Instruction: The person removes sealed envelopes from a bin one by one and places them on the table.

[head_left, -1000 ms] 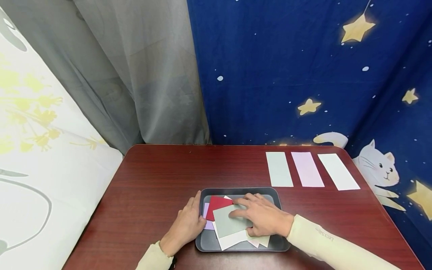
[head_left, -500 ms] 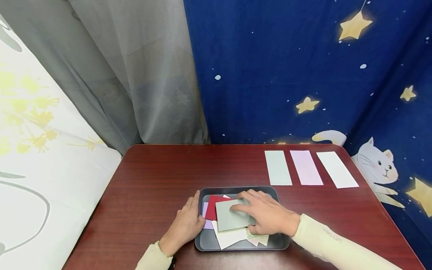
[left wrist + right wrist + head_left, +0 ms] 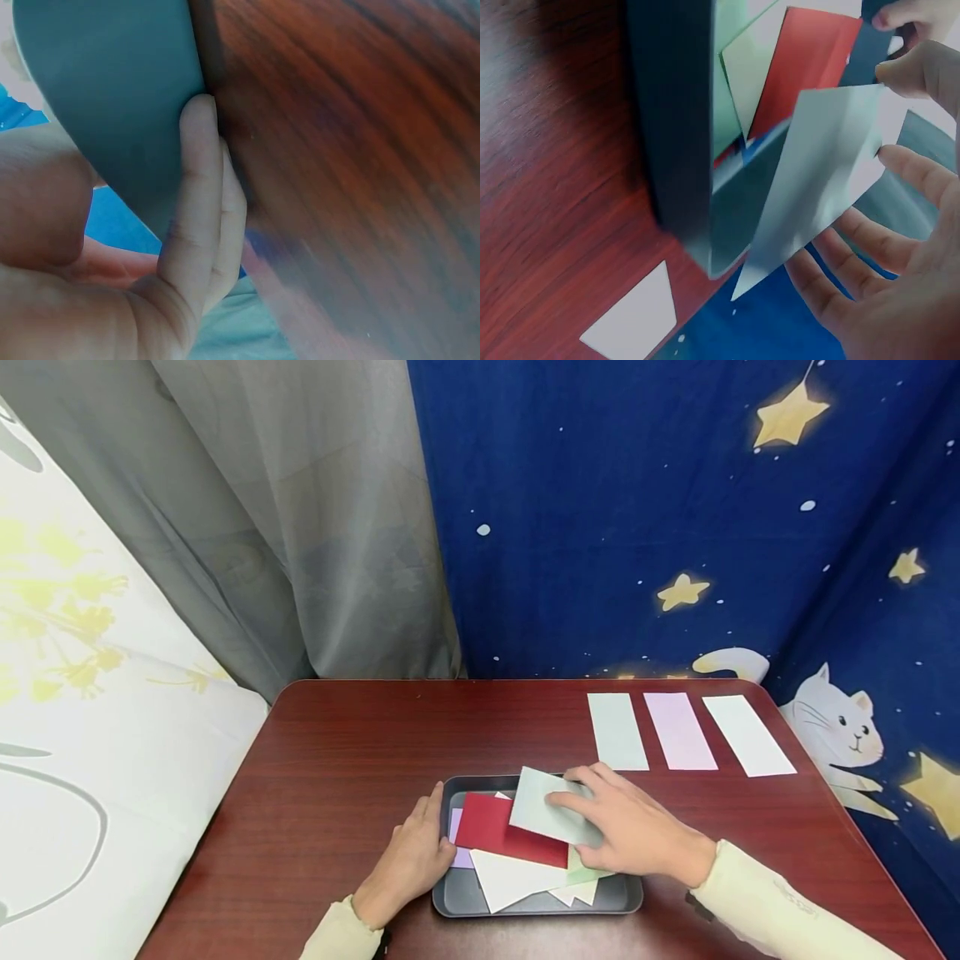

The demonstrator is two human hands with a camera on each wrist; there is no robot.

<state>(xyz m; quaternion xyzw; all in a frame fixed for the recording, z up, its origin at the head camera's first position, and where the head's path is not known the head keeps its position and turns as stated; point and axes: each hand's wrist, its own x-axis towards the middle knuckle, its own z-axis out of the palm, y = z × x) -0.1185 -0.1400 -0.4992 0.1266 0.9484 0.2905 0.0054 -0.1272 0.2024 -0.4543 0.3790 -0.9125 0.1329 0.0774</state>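
My left hand (image 3: 408, 852) holds the left edge of a dark grey tray (image 3: 525, 912). Its fingers lie straight along the outer wall (image 3: 199, 165), with the thumb at the rim. In my right hand (image 3: 645, 827) is a pale grey-green paper sheet (image 3: 547, 806), pinched between thumb and fingers and tilted above the tray's right half. Below it lie a red sheet (image 3: 498, 831), a cream-white sheet (image 3: 510, 881), a light green sheet (image 3: 585, 870) and a purple sheet (image 3: 462, 857), overlapping. The right wrist view shows the thumb on one edge of the grey-green sheet (image 3: 810, 172).
Three paper strips lie in a row at the table's back right: pale grey-green (image 3: 618, 732), pale pink-lilac (image 3: 680, 732) and white (image 3: 750, 737). The brown wooden table (image 3: 360, 735) meets grey and blue curtains behind.
My right hand has lifted the grey-green sheet off the pile and carried it right and back, tilting it. More of the red sheet now shows. The left hand has stayed on the tray.
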